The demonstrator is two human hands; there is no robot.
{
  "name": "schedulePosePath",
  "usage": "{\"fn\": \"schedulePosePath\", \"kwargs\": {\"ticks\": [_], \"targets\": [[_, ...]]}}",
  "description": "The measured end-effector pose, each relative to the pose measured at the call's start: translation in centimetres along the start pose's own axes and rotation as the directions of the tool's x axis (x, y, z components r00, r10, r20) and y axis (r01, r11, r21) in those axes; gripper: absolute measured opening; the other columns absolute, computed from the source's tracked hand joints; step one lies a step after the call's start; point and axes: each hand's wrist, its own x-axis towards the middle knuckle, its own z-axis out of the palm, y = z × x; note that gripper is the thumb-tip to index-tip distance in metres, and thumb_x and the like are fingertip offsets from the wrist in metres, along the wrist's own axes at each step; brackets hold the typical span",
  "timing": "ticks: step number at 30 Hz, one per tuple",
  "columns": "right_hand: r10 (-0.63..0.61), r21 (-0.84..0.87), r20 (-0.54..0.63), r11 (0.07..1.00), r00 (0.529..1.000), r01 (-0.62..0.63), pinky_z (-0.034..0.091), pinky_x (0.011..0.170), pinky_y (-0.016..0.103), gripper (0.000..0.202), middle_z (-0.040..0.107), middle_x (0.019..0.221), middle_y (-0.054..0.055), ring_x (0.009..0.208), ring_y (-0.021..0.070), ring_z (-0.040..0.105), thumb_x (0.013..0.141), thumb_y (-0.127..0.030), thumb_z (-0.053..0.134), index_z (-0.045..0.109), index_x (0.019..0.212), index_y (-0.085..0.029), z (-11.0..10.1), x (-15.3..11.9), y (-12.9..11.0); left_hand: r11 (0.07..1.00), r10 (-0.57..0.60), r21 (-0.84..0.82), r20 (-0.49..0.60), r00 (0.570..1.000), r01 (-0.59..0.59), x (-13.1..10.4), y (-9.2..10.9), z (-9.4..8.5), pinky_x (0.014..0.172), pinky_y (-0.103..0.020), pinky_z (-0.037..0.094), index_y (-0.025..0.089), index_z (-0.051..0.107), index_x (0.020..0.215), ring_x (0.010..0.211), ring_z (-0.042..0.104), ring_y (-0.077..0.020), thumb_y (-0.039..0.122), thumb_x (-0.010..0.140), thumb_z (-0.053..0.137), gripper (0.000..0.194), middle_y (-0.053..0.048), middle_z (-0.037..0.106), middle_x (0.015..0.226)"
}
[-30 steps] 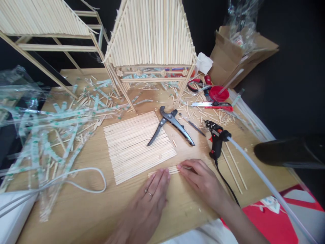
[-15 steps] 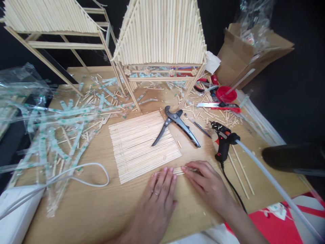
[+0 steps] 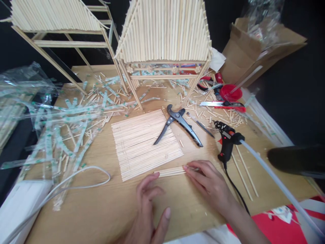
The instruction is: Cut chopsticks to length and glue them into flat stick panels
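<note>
A few thin wooden sticks (image 3: 171, 171) lie side by side on the table, just below a flat panel of sticks (image 3: 142, 145). My right hand (image 3: 209, 183) pinches the right end of these few sticks between thumb and fingers. At their left end, my left hand (image 3: 152, 206) is raised with its fingers apart and a fingertip near the stick tips; it holds nothing. Dark-handled cutters (image 3: 181, 121) rest open across the panel's right edge. A black glue gun (image 3: 225, 140) lies right of my right hand.
Stick-built house models (image 3: 167, 34) stand at the back. Stick scraps and plastic wrappers (image 3: 86, 108) cover the left and back. A utility knife (image 3: 223, 105), red dish (image 3: 230, 92) and cardboard box (image 3: 243, 51) are at back right; a white cable (image 3: 96, 167) loops at left.
My left hand has lifted off the few sticks, turned and spread its fingers, uncovering their left part. My right hand keeps its pinch at the right end. The whole view has shifted slightly.
</note>
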Motion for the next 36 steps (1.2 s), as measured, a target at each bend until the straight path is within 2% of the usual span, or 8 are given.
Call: {"fn": "schedulePosePath", "kwargs": {"ticks": [8, 11, 18, 23, 25, 28, 31, 36], "targets": [[0.000, 0.019, 0.019, 1.000, 1.000, 0.000, 0.052, 0.084, 0.032, 0.031, 0.063, 0.107, 0.007, 0.101, 0.0190, 0.057, 0.091, -0.016, 0.054, 0.062, 0.120, -0.025, 0.1, -0.1, 0.1, 0.999, -0.011, -0.044, 0.038, 0.999, 0.012, -0.5, -0.3, 0.1, 0.097, -0.044, 0.048, 0.021, 0.036, 0.097, 0.127, 0.041, -0.0260, 0.019, 0.090, 0.040, 0.008, -0.017, 0.041, 0.119], [-0.002, 0.021, 0.026, 1.000, 1.000, 0.001, 0.051, 0.086, 0.032, 0.031, 0.063, 0.107, 0.007, 0.101, 0.0190, 0.056, 0.091, -0.015, 0.054, 0.062, 0.119, -0.024, 0.1, -0.2, 0.1, 1.000, 0.010, 0.018, 0.071, 0.997, -0.011, -0.4, 0.0, 0.5, 0.098, -0.045, 0.048, 0.021, 0.039, 0.094, 0.131, 0.037, -0.0274, 0.018, 0.089, 0.042, 0.006, -0.016, 0.044, 0.113], [-0.016, -0.001, 0.023, 1.000, 1.000, 0.016, 0.052, 0.087, 0.033, 0.032, 0.064, 0.108, 0.008, 0.103, 0.0193, 0.057, 0.091, -0.015, 0.053, 0.062, 0.121, -0.025, 0.2, -0.3, 0.3, 0.958, 0.157, 0.205, 0.212, 0.965, -0.201, 0.9, 0.3, 0.9, 0.104, -0.053, 0.042, 0.017, 0.050, 0.097, 0.117, 0.051, -0.0282, 0.020, 0.082, 0.056, 0.017, -0.011, 0.056, 0.100], [-0.006, -0.007, 0.000, 1.000, 1.000, 0.006, 0.054, 0.085, 0.033, 0.030, 0.065, 0.105, 0.008, 0.100, 0.0187, 0.059, 0.091, -0.017, 0.053, 0.064, 0.118, -0.025, 0.1, 0.0, 0.0, 0.870, 0.265, 0.394, 0.135, 0.955, -0.297, 1.7, 0.4, 0.4, 0.107, -0.049, 0.037, 0.014, 0.055, 0.099, 0.119, 0.051, -0.0258, 0.018, 0.085, 0.052, 0.014, -0.013, 0.059, 0.115], [-0.011, -0.012, 0.002, 1.000, 1.000, 0.011, 0.053, 0.085, 0.032, 0.029, 0.065, 0.104, 0.008, 0.099, 0.0189, 0.059, 0.091, -0.017, 0.054, 0.064, 0.117, -0.024, 0.0, 0.1, -0.1, 0.788, 0.313, 0.496, 0.186, 0.932, -0.364, 2.2, 0.4, 0.5, 0.110, -0.042, 0.033, 0.012, 0.055, 0.116, 0.126, 0.046, -0.0237, 0.023, 0.089, 0.051, 0.030, -0.012, 0.055, 0.131], [-0.017, -0.011, -0.006, 1.000, 1.000, 0.017, 0.054, 0.083, 0.032, 0.028, 0.065, 0.104, 0.008, 0.098, 0.0190, 0.059, 0.091, -0.017, 0.053, 0.065, 0.116, -0.023, -0.1, 0.3, -0.2, 0.695, 0.304, 0.567, 0.326, 0.895, -0.442, 2.8, 0.0, 1.1, 0.110, -0.036, 0.031, 0.009, 0.038, 0.139, 0.138, 0.032, -0.0232, 0.029, 0.091, 0.047, 0.053, -0.009, 0.038, 0.149], [-0.006, -0.005, -0.001, 1.000, 1.000, 0.006, 0.053, 0.084, 0.032, 0.028, 0.065, 0.104, 0.008, 0.098, 0.0188, 0.058, 0.091, -0.017, 0.053, 0.064, 0.116, -0.023, -0.1, 0.2, -0.2, 0.672, 0.270, 0.567, 0.412, 0.870, -0.477, 3.0, -0.7, 2.1, 0.111, -0.038, 0.030, 0.009, 0.030, 0.144, 0.141, 0.024, -0.0244, 0.032, 0.092, 0.046, 0.059, -0.009, 0.028, 0.154], [0.001, -0.014, 0.035, 1.000, 0.999, -0.001, 0.053, 0.086, 0.032, 0.031, 0.065, 0.106, 0.008, 0.100, 0.0190, 0.058, 0.091, -0.014, 0.053, 0.063, 0.119, -0.022, 0.0, -0.1, 0.0, 0.678, 0.270, 0.556, 0.420, 0.866, -0.481, 2.9, -1.5, 2.8, 0.111, -0.038, 0.028, 0.008, 0.030, 0.144, 0.141, 0.024, -0.0241, 0.038, 0.093, 0.045, 0.061, -0.009, 0.028, 0.153]]}}
